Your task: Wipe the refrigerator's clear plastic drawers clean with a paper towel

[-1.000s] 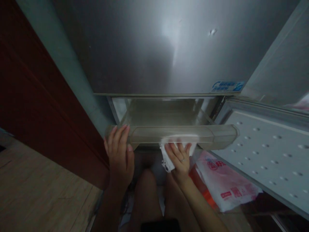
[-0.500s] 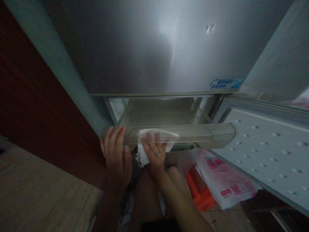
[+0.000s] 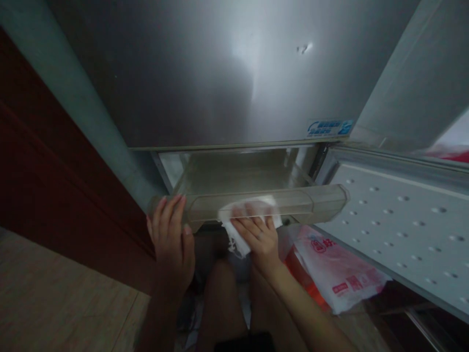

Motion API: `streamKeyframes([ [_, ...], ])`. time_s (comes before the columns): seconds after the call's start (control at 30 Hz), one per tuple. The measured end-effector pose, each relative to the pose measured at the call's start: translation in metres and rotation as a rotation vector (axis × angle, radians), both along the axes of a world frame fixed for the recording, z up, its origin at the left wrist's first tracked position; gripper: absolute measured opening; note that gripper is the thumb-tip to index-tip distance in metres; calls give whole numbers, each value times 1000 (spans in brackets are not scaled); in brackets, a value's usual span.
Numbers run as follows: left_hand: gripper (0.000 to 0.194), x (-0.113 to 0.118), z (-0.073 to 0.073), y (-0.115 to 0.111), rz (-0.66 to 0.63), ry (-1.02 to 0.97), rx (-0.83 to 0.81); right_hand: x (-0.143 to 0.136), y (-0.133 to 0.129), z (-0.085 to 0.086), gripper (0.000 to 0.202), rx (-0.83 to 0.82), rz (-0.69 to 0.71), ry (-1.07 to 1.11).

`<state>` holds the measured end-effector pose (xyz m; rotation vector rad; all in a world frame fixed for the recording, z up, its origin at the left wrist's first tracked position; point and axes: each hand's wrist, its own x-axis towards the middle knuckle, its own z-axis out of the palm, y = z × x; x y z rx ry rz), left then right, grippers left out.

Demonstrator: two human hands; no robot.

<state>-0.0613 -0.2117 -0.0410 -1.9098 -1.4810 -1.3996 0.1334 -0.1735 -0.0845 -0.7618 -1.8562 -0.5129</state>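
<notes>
A clear plastic freezer drawer (image 3: pixel 326 199) is pulled partway out of the lower fridge compartment. My left hand (image 3: pixel 171 234) lies against the left end of its front, fingers stretched out and thumb apart. Pressed to the middle of the drawer front is a white cloth (image 3: pixel 240 239) with a frayed edge, held under the fingers of my right hand (image 3: pixel 258 237). The fingertips of that hand look blurred, partly seen through the clear front lip.
Above is a silver fridge door (image 3: pixel 183 73), closed. The lower fridge door (image 3: pixel 395 220) stands swung out to the right. Beneath it are a white-and-red plastic bag (image 3: pixel 340 269) and an orange container (image 3: pixel 317 293). A dark red wooden panel (image 3: pixel 73 171) rises at the left.
My right hand has slid the cloth to the right along the drawer front. The left hand keeps its place on the drawer. The whole view has shifted slightly.
</notes>
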Motion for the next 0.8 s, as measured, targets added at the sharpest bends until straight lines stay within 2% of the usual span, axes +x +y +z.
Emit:
streamKeyframes([
  [0.2,53,0,-1,1,2,-8,7,42,-10,-29,47,-62,-102,114],
  [0.37,53,-1,-2,1,0,-8,3,47,-19,-49,53,-128,-111,188],
  [0.6,55,-1,-2,1,6,5,23,38,0,-37,49,61,-80,330],
  [0.8,54,-1,-2,1,7,0,9,32,10,-34,48,122,-78,351],
])
